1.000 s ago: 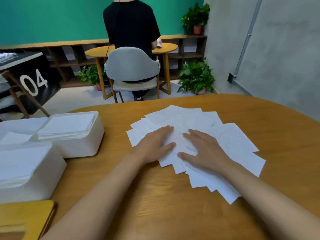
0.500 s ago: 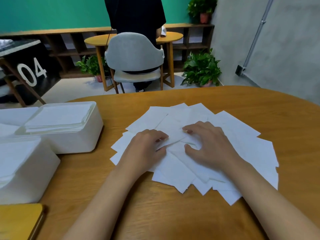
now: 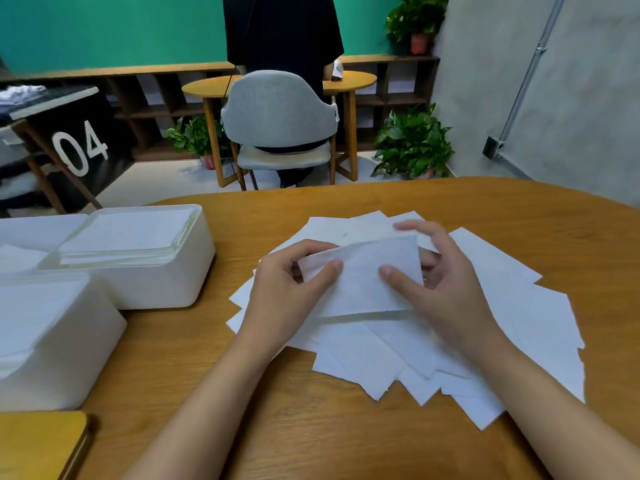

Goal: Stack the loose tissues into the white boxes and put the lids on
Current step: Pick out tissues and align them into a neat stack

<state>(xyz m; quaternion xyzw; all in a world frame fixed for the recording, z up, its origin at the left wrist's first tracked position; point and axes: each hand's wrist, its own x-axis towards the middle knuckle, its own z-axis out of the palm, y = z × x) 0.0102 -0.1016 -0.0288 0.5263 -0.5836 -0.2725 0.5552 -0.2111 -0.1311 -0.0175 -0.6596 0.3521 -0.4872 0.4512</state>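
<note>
One tissue (image 3: 370, 282), long axis running left to right, pinched at either end between left hand (image 3: 291, 285) and right hand (image 3: 446, 289), held just above the loose pile (image 3: 502, 306) on the counter (image 3: 346, 427); white boxes (image 3: 166, 285), lidless and part-filled, away to the left, nearer the left hand.

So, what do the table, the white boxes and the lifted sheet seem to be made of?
Table: wood or veneer, smooth, slight sheen; grain lines show. White boxes: probably matte plastic; plain walls, rounded corners. Lifted sheet: thin tissue paper; it bends and looks faintly textured.
</note>
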